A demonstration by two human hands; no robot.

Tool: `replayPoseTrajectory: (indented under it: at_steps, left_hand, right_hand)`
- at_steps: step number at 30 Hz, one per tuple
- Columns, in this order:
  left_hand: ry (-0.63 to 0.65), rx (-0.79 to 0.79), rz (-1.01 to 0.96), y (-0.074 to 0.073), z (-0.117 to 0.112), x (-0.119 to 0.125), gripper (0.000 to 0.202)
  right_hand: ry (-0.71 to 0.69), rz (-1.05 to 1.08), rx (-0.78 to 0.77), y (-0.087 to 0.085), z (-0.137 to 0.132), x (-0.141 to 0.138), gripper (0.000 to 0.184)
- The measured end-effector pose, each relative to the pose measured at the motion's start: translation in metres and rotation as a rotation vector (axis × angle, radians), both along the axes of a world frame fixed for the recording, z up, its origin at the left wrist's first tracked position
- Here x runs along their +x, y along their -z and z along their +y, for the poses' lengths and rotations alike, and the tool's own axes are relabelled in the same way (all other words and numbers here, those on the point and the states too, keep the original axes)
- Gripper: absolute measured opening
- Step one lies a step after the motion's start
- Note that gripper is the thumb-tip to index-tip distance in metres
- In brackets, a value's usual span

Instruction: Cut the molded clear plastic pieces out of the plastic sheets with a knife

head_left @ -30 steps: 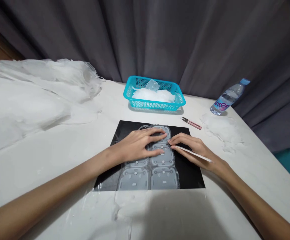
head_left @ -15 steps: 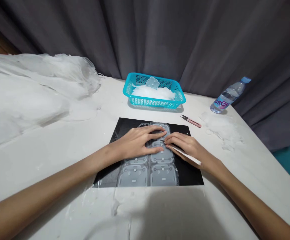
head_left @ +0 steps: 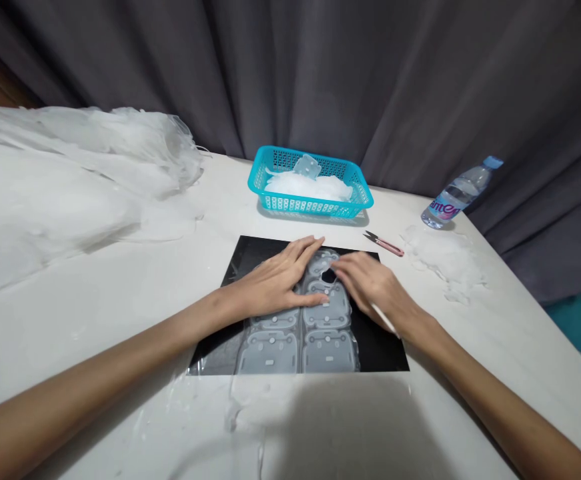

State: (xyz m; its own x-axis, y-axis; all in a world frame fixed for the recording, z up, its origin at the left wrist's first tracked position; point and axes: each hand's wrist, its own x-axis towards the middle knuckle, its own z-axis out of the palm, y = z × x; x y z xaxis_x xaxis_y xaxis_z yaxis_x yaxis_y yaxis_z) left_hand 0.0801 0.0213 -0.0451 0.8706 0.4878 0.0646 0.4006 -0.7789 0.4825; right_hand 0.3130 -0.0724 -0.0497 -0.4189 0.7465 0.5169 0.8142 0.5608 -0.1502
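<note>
A translucent moulded sheet (head_left: 270,353) of several rounded rectangular pads lies on a black mat (head_left: 380,347). My left hand (head_left: 275,280) rests on the sheet with its fingers stretched out, the thumb apart and pressing near a pad in the right column. My right hand (head_left: 375,287) is closed at the upper right pad (head_left: 324,257), fingertips together at its edge. A slim white stick-like tool (head_left: 385,319) is tucked in that hand and sticks out towards the wrist. By the right fingertips, a dark gap shows the mat between two pads. What the fingertips pinch is hidden.
A blue basket (head_left: 310,208) holding white translucent pieces stands at the back. Pink-handled thread snips (head_left: 385,244), a water bottle (head_left: 453,197) and translucent scraps (head_left: 445,260) are at the right. A large heap of translucent sheets (head_left: 70,180) covers the table's left side.
My left fingers have shifted up and closer together, uncovering more of the upper pad. My right hand has turned and risen slightly; a dark gap has opened by its fingertips.
</note>
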Motion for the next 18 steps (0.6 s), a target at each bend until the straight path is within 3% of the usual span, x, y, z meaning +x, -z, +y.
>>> replayPoseTrajectory:
  at_steps: [4,6,8,11,14,16,18]
  left_hand:
    - [-0.014,-0.060,0.050,0.001,0.001,-0.001,0.115]
    - [-0.019,-0.063,0.019,0.003,0.003,-0.002,0.115]
    - [-0.031,-0.029,-0.082,0.003,0.003,-0.003,0.116]
    - [-0.060,0.008,-0.312,-0.002,0.001,-0.001,0.112]
    - [-0.037,-0.135,-0.427,-0.012,-0.007,0.004,0.062]
    - [-0.079,-0.297,-0.436,-0.017,-0.012,0.008,0.033]
    - [-0.182,-0.460,-0.462,-0.019,-0.015,0.011,0.031]
  right_hand:
    - [0.410,0.501,0.106,-0.013,0.020,0.042,0.020]
    - [0.515,0.652,0.094,-0.020,0.022,0.059,0.022]
    - [0.445,0.648,0.013,-0.028,0.016,0.061,0.022]
    - [0.166,0.596,-0.230,-0.040,-0.002,0.034,0.019]
    - [-0.044,0.611,-0.453,-0.048,-0.020,0.005,0.024]
    - [-0.003,0.664,-0.420,-0.046,-0.025,-0.002,0.029]
    - [0.138,0.661,-0.264,-0.037,-0.026,0.002,0.034]
